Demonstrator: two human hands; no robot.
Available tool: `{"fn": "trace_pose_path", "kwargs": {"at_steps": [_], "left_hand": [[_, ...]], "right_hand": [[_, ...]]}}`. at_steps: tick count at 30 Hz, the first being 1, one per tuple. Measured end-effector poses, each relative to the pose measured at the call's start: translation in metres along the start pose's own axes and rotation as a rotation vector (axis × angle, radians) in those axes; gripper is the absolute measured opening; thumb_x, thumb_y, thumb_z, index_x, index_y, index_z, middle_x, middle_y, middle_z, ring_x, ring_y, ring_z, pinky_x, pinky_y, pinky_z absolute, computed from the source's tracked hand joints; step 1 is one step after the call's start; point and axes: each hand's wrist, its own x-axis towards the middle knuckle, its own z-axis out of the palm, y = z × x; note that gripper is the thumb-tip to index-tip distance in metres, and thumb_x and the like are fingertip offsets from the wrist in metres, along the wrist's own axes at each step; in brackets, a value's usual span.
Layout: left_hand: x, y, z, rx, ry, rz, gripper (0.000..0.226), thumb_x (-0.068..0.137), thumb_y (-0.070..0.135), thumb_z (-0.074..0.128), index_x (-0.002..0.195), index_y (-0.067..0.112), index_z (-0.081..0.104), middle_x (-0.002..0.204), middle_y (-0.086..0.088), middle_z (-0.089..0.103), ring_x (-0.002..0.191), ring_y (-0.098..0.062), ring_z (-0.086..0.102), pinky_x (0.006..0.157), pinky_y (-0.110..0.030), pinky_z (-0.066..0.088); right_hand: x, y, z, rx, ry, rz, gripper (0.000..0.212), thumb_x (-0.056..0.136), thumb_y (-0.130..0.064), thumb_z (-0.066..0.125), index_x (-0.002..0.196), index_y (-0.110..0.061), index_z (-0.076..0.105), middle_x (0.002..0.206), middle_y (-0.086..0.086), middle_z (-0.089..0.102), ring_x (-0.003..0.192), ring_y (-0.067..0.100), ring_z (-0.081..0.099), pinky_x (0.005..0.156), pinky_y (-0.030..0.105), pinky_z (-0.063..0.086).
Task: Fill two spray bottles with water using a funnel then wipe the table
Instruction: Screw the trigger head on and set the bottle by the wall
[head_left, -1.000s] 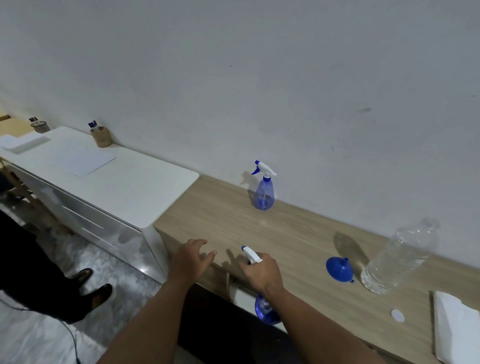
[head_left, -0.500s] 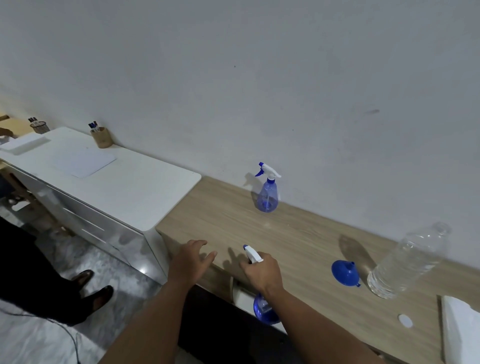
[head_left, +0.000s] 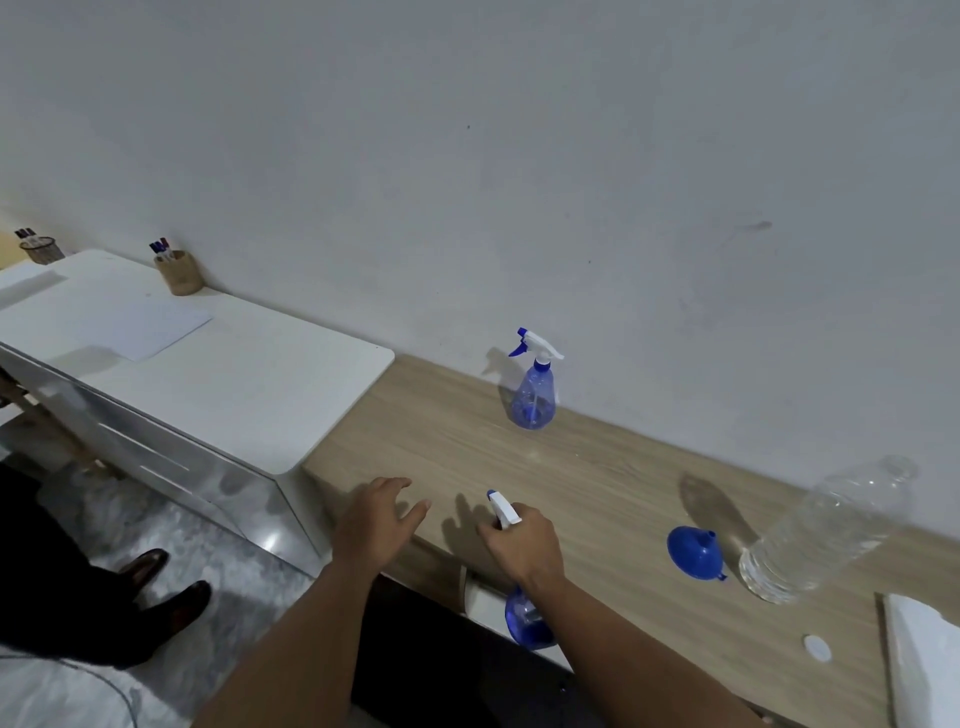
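The right hand (head_left: 522, 540) curls around the white trigger head of a translucent blue plastic spray bottle (head_left: 524, 618), fingers clamped on the neck so the body hangs below the near edge of the light wood-grain table (head_left: 597, 483); gripped this way, the hand seems placed either to lift the bottle onto the surface or to twist the sprayer off for filling. The left hand (head_left: 376, 519) rests at the table's front edge with fingers spread and relaxed, holding nothing, probably steadying the person and ready to take the bottle's body. A second blue spray bottle with a white sprayer (head_left: 533, 389) stands upright by the wall, well apart from both hands. The small blue plastic funnel (head_left: 695, 552) lies on its side just beside a clear plastic water bottle (head_left: 826, 530), whose white round cap (head_left: 817, 648) sits off near a folded white cloth (head_left: 924, 660), presumably kept there for wiping afterwards.
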Motion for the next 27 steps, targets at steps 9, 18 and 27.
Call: {"fn": "trace_pose_path", "kwargs": {"at_steps": [9,18,27], "left_hand": [[0.030,-0.009,-0.005,0.059,-0.091,-0.016,0.051,0.090,0.053,0.066,0.131,0.022,0.064,0.134,0.001,0.063,0.125,-0.020,0.056,0.100,-0.033,0.046],[0.068,0.011,-0.018,-0.059,-0.248,0.001,0.081,0.073,0.063,0.080,0.143,0.033,0.053,0.141,0.009,0.058,0.110,-0.005,0.056,0.080,-0.013,0.036],[0.139,0.058,-0.003,-0.317,-0.444,0.049,0.089,0.057,0.043,0.096,0.134,0.025,0.056,0.123,0.010,0.067,0.117,-0.015,0.064,0.095,-0.024,0.052]], "right_hand": [[0.022,-0.008,0.017,-0.057,-0.037,0.034,0.035,0.078,-0.055,0.067,0.077,-0.020,0.064,0.069,-0.002,0.066,0.066,0.021,0.063,0.061,0.031,0.045],[0.076,-0.062,0.017,0.196,0.055,-0.133,0.014,0.089,-0.019,0.073,0.082,-0.015,0.062,0.073,0.005,0.066,0.067,0.017,0.059,0.064,0.034,0.044],[0.117,-0.162,-0.011,0.559,-0.083,-0.258,0.012,0.090,-0.005,0.078,0.101,-0.011,0.078,0.079,0.002,0.072,0.074,0.013,0.065,0.068,0.025,0.053]]}}
